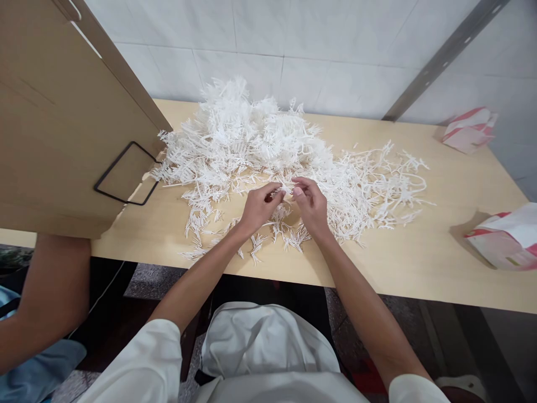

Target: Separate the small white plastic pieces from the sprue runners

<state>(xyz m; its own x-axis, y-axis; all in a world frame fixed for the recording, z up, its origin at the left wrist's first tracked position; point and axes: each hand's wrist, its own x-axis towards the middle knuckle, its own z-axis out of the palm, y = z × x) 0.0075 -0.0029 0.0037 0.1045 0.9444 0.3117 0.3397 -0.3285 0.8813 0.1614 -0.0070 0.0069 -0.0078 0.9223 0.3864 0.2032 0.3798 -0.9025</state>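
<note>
A large heap of thin white branched pieces (255, 131), plastic-looking, lies on the table in front of me. Close to its near edge my left hand (262, 207) pinches a small white branched piece (287, 189) between thumb and fingers. From the other side my right hand (310, 204) has its thumb and fingertips closed on the same piece. More white strands hang or lie just below my fingers; which of them belong to the held piece I cannot tell. Longer, looser strands (390, 184) spread to the right of the heap.
A brown cardboard panel (62, 123) stands at the left, with a black wire frame (128, 173) at its lower edge. Two red-and-white crumpled bags (470, 130) sit at the right on the wooden table (403, 263). A co-worker's arm (59, 285) shows at lower left. Behind is a tiled wall.
</note>
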